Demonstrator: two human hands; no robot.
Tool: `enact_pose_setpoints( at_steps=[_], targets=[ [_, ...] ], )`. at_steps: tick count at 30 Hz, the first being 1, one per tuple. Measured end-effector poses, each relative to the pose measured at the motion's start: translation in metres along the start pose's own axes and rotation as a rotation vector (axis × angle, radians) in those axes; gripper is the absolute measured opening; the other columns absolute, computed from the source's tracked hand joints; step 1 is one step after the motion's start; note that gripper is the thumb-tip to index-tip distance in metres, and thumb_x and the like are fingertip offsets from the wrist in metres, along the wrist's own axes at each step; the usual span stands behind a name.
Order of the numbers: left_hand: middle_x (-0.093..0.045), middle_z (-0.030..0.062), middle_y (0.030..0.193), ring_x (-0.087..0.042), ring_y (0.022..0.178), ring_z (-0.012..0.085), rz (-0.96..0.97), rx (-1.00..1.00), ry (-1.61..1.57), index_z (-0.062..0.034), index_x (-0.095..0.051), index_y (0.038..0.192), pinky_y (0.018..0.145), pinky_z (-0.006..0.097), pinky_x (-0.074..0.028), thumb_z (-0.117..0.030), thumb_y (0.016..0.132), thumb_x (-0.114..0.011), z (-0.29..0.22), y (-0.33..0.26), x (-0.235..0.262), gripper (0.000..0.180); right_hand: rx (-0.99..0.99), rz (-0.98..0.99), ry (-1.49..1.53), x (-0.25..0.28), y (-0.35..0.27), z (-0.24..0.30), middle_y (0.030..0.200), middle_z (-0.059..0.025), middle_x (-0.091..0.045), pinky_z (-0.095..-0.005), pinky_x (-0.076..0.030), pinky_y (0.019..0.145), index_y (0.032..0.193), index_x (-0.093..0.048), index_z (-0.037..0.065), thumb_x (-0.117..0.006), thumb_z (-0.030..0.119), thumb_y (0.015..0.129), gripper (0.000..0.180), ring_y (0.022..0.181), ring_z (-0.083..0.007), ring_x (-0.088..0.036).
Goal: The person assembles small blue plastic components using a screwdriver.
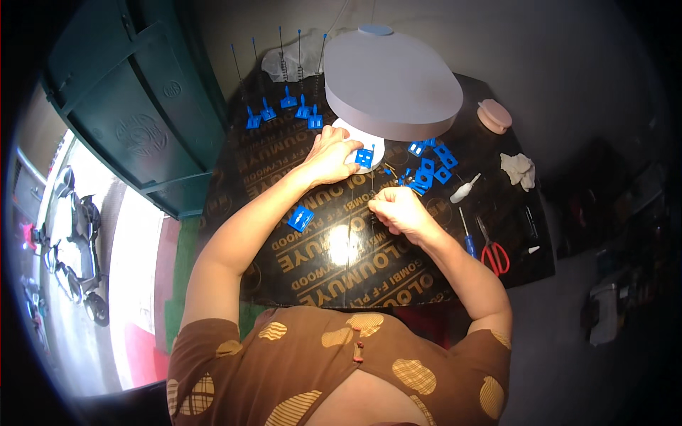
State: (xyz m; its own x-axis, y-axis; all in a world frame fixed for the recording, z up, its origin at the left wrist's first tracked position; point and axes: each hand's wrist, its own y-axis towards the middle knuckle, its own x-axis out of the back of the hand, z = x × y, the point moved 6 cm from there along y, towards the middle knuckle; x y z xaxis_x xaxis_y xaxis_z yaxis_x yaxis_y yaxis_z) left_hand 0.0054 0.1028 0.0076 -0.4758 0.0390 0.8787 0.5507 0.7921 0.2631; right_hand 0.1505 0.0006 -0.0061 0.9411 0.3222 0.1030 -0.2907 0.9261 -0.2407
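My left hand (pixel 330 155) rests on the white lamp base (pixel 375 145) and pinches a small blue plastic piece (pixel 364 157) against it. My right hand (pixel 395 209) is closed around a thin wire rod (pixel 372 170) that stands up toward the blue piece. A pile of several loose blue plastic pieces (pixel 428 165) lies just right of the lamp base. One more blue piece (pixel 300 218) lies on the board beside my left forearm.
The work surface is a black plywood board (pixel 341 273). A grey lamp shade (pixel 388 82) hangs over its back. Several blue pieces with upright wires (pixel 284 106) stand in a row behind. Red scissors (pixel 493 250), a blue-handled screwdriver (pixel 465 234), a white bottle (pixel 465 189), a crumpled cloth (pixel 518 169) and a pink case (pixel 494 116) lie to the right.
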Motion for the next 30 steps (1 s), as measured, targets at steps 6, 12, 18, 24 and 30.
enact_pose_setpoints(
  at_steps=[6, 12, 18, 24, 30],
  targets=[
    [-0.051, 0.0201, 0.120, -0.040, 0.117, 0.0332, -0.064, 0.082, 0.015, -0.0064, -0.064, 0.116, 0.099, 0.043, -0.035, -0.025, 0.074, -0.072, -0.005, -0.007, 0.004, 0.046, -0.033, 0.006, -0.074, 0.005, 0.017, -0.004, 0.053, 0.0007, -0.050, -0.0223, -0.030, 0.037, 0.062, -0.055, 0.004, -0.063, 0.016, 0.081, 0.025, 0.042, -0.0055, -0.040],
    [-0.052, 0.0194, 0.120, -0.040, 0.118, 0.0326, -0.138, 0.124, 0.003, -0.0022, -0.064, 0.115, 0.101, 0.043, -0.034, -0.026, 0.075, -0.072, -0.008, -0.018, 0.008, 0.047, -0.031, -0.021, -0.286, 0.006, 0.025, 0.002, 0.053, -0.0024, -0.052, -0.0259, -0.032, 0.037, 0.058, -0.054, 0.002, -0.063, 0.016, 0.078, 0.025, 0.043, -0.0080, -0.045],
    [-0.052, 0.0185, 0.120, -0.041, 0.117, 0.0312, -0.201, 0.152, -0.033, 0.0007, -0.064, 0.114, 0.102, 0.041, -0.035, -0.024, 0.077, -0.070, -0.003, -0.043, 0.027, 0.045, -0.038, 0.023, -0.348, 0.008, 0.036, -0.003, 0.052, 0.0009, -0.048, -0.0213, -0.029, 0.032, 0.061, -0.051, 0.007, -0.064, 0.018, 0.082, 0.027, 0.037, -0.0054, -0.038],
    [-0.057, 0.0141, 0.113, -0.047, 0.110, 0.0281, -0.269, 0.172, -0.101, 0.0014, -0.066, 0.103, 0.094, 0.037, -0.041, -0.018, 0.078, -0.068, -0.008, -0.071, 0.044, 0.031, -0.013, -0.003, -0.331, 0.009, 0.032, 0.004, 0.052, -0.0004, -0.049, -0.0229, -0.029, 0.034, 0.062, -0.054, 0.004, -0.063, 0.017, 0.079, 0.024, 0.039, -0.0066, -0.040],
    [-0.064, 0.0085, 0.097, -0.054, 0.097, 0.0241, -0.286, 0.091, -0.155, -0.0003, -0.068, 0.093, 0.085, 0.034, -0.045, -0.012, 0.079, -0.065, -0.028, -0.086, 0.049, 0.018, 0.050, -0.079, -0.190, 0.023, -0.007, 0.023, 0.055, 0.0012, -0.050, -0.0225, -0.029, 0.037, 0.062, -0.053, 0.004, -0.063, 0.015, 0.083, 0.025, 0.042, -0.0049, -0.039]
  ],
)
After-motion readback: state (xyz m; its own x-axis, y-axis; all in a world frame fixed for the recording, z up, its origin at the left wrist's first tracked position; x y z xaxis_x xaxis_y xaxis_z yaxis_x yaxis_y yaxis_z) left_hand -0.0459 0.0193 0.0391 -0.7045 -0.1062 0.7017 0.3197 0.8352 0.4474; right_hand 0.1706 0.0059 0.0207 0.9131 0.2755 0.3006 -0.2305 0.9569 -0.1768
